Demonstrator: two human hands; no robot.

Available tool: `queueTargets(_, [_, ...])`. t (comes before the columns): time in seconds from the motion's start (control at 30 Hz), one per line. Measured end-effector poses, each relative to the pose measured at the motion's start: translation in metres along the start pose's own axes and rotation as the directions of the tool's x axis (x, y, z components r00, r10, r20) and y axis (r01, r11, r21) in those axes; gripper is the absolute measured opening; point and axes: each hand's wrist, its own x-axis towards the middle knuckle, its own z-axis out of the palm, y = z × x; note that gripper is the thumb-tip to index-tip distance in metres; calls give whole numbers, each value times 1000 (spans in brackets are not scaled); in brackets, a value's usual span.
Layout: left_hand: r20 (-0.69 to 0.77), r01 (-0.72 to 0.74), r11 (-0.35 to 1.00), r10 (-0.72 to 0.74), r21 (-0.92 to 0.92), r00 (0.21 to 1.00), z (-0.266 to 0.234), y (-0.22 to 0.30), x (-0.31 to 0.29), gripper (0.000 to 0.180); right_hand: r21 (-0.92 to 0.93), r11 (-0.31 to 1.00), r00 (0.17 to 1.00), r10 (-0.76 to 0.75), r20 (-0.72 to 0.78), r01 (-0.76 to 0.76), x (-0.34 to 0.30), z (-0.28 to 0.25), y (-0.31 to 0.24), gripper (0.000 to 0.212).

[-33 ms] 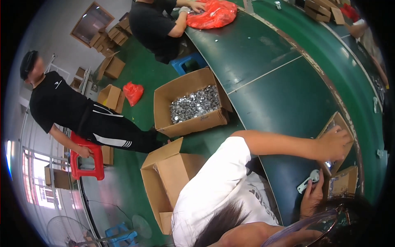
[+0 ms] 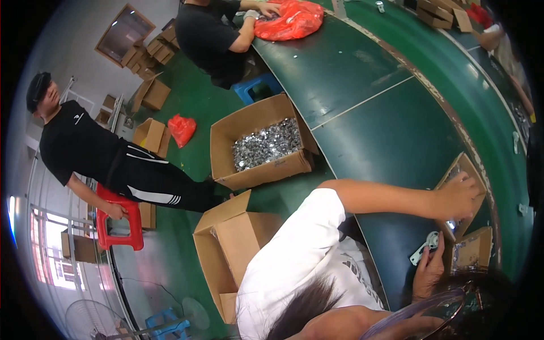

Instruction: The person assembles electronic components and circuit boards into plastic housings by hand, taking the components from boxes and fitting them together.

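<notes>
My left hand [image 2: 458, 198] reaches into a small cardboard box [image 2: 475, 170] on the green table, its fingers curled downward. The fingertips are hidden, so what they grip cannot be made out. Closer to me, my right hand [image 2: 429, 273] is closed on a white part with a flat, long plate and a round, ringed end [image 2: 426, 248]. A second small cardboard box [image 2: 483, 241] stands beside that hand, with small bits inside. My right forearm is mostly hidden by hair and eyeglasses at the lower edge.
Left of the table, a big carton [image 2: 260, 177] holds many shiny metal pieces, near an open carton [image 2: 218, 272]. A seated co-worker [image 2: 207, 39] handles a red plastic bag [image 2: 294, 22] at the table's far end. Another person [image 2: 85, 136] stands holding a red stool [image 2: 122, 226].
The white part in my right hand has tilted a little, so its round end now shows a ring. My left hand stays at the small box, almost unmoved.
</notes>
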Motion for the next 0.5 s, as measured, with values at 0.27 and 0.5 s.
queueTargets(0.27, [415,114,987,-151,111,897,38,-9,-19,18,-380,925,852,-214,-478,19,-3,-86,60,24])
queueTargets(0.5, [387,162,973,-214,163,897,34,-10,-17,18,-669,721,984,143,-110,-180,37,-105,119,29])
